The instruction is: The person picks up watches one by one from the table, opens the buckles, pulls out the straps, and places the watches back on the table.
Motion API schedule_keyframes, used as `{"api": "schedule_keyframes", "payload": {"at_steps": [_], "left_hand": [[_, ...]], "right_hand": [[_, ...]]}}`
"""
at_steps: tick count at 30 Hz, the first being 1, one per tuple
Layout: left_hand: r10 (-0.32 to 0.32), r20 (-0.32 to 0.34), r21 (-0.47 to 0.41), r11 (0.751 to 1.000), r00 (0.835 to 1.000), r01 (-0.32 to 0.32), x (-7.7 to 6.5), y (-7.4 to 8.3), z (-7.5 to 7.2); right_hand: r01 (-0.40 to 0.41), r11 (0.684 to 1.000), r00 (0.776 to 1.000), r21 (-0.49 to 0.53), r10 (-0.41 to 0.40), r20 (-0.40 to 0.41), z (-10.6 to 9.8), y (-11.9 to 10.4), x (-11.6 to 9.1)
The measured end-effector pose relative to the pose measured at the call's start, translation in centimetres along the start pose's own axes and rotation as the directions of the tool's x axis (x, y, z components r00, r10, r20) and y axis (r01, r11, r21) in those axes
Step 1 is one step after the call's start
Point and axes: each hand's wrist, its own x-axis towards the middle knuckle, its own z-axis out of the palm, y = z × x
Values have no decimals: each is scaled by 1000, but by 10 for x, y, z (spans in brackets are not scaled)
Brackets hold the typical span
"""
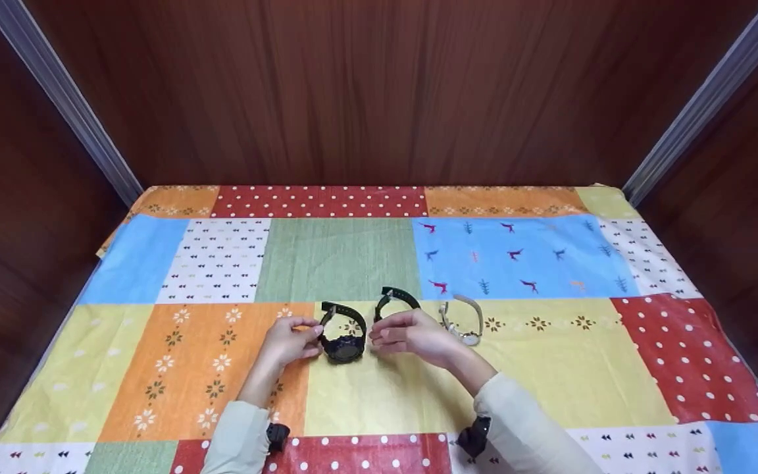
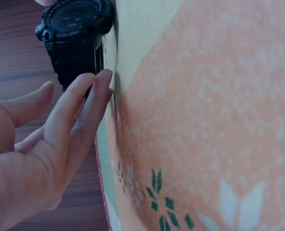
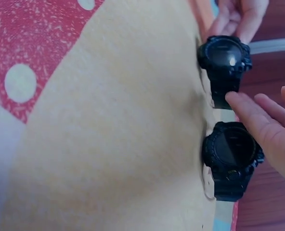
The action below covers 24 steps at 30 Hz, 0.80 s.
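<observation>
A black sport watch [image 1: 344, 349] stands on its side-curved strap on the yellow patch of the cloth, between the two hands. My left hand [image 1: 292, 339] is at its left, fingers nearly straight, fingertips right at the strap. In the left wrist view the watch [image 2: 75, 21] is past those fingers [image 2: 75, 115]. To the watch's right is my right hand [image 1: 418, 337], fingers extended; in the right wrist view a fingertip overlaps the strap of this watch [image 3: 224, 55]. A second black watch [image 3: 231, 149] sits beside it, partly hidden behind my right hand in the head view.
A third watch [image 1: 468, 337] with a pale strap lies right of my right hand. A patchwork cloth [image 1: 550, 382] covers the table. Brown wood-grain panels [image 1: 353, 92] rise at the back and both sides. Each wrist wears a black strapped device [image 1: 474, 436].
</observation>
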Motion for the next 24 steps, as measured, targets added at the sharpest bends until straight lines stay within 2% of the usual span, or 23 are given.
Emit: {"api": "schedule_keyframes", "payload": {"at_steps": [6,10,12,15,18,22,24], "left_hand": [[-24,9,14,1000,1000,24,-1,0,-1],[-39,6,32,999,999,38,-3,2,-2],[-37,-2,30,999,999,37,-3,2,-2],[-34,-10,16,999,999,34,-3,2,-4],[-18,-4,18,1000,1000,18,-3,1,-6],[24,16,17,1000,1000,-25,-4,2,-11],[33,14,26,999,999,-33,-6,4,-12]], "right_hand": [[59,996,997,61,-56,-46,-14,-7,-8],[97,989,991,114,-85,-105,-24,-11,-14],[109,989,985,96,-95,-147,-30,-12,-18],[108,994,969,-36,-113,-219,-39,-13,-24],[85,975,948,-206,-143,-285,-48,-16,-32],[43,923,915,-383,-190,-356,-61,-22,-43],[15,874,895,-485,-228,-384,-68,-25,-49]]}}
